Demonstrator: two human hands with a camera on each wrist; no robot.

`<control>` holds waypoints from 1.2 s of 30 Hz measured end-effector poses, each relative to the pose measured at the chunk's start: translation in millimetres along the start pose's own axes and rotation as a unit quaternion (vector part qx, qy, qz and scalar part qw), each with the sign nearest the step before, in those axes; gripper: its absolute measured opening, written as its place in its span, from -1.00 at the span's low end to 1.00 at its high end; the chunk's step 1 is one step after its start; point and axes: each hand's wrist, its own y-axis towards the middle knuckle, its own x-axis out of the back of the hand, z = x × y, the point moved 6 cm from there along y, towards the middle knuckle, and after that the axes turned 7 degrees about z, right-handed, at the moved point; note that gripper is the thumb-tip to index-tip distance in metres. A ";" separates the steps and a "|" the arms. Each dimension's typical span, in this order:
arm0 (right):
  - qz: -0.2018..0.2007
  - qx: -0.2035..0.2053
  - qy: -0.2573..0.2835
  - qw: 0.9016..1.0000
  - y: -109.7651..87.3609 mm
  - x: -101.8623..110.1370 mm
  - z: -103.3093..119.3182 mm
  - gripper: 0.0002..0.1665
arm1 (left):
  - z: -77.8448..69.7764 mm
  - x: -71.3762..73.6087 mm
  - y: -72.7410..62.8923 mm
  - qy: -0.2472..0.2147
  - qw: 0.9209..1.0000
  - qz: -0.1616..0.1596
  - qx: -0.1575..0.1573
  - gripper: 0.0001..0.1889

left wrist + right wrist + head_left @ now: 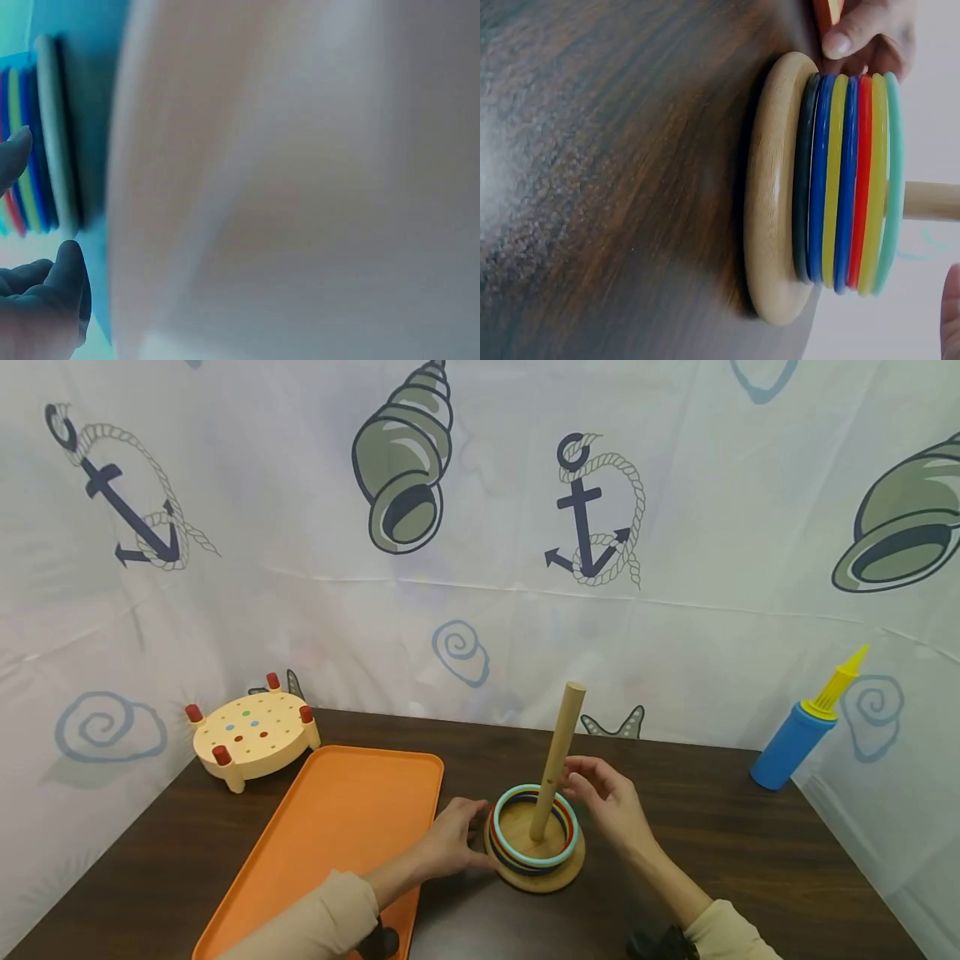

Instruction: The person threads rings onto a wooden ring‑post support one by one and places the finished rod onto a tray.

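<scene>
A wooden peg stand with an upright post (558, 760) and a round base (536, 885) stands on the table. Several coloured rings (847, 180) lie stacked around the post, a mint-green ring (512, 850) on top. My left hand (453, 843) is at the stack's left side, thumb and fingers spread and relaxed; whether it touches the rings I cannot tell. Just right of the post is my right hand (611, 802), fingers loosely bent, holding nothing visible. Only a bit of it shows at the right wrist view's edge.
An orange tray (360, 802) lies left of the stand. Behind it is a round wooden pegboard (251, 735) with red-tipped legs. A blue and yellow hand pump (798, 735) stands at the table's back right. A printed curtain (495, 510) hangs behind the table.
</scene>
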 end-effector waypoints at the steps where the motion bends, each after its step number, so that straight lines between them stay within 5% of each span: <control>1: 0.008 0.012 0.002 1.000 -0.3 -1.8 3.3 -0.69 | 0.3 4.0 -1.5 -0.007 1.000 0.000 0.005 -0.12; 10: 0.030 0.052 -0.050 0.997 2.6 -12.6 14.8 -0.72 | 14.3 55.8 -22.3 -0.033 0.995 -0.063 0.064 -0.22; 17: 0.018 0.064 -0.055 0.996 3.0 -15.3 15.5 -0.79 | 37.8 103.4 -50.1 0.030 0.987 -0.117 0.102 -0.34; 27: -0.024 0.053 -0.067 0.996 -1.8 -9.8 17.6 -0.80 | 77.0 164.6 -102.7 0.125 0.972 -0.122 0.156 -0.37; 36: -0.046 0.068 -0.084 0.993 -6.4 4.5 27.8 -0.80 | 113.9 190.3 -136.6 0.175 0.954 -0.073 0.231 -0.40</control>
